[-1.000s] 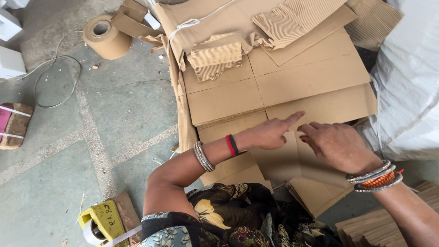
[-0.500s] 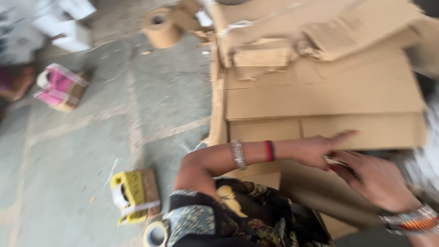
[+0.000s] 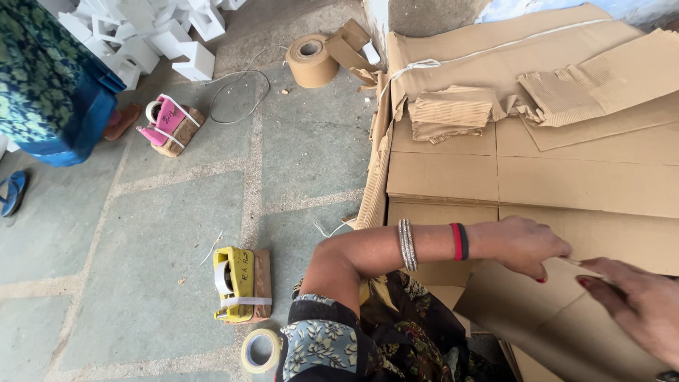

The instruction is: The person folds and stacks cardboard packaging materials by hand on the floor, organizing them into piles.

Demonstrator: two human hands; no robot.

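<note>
My left hand [image 3: 522, 245] reaches across to the right, wearing silver bangles and a red and black band at the wrist; its fingers pinch the edge of a flat brown cardboard sheet [image 3: 559, 318] lying over my lap. My right hand [image 3: 633, 301] comes in from the lower right and grips the same edge, fingertips almost touching the left hand. Behind them lies a stack of flattened cardboard boxes [image 3: 544, 170] tied with a white string.
On the stone floor at my left sit a yellow tape dispenser [image 3: 237, 283], a loose tape roll [image 3: 260, 350], a pink tape dispenser [image 3: 168, 124] and a large brown paper roll [image 3: 311, 60]. White foam blocks [image 3: 152, 32] lie at the back. Another person's clothing [image 3: 49, 78] shows at upper left.
The view has swung left and down, revealing more floor. Both hands have slid from flat on the cardboard stack to pinching the edge of the near sheet.
</note>
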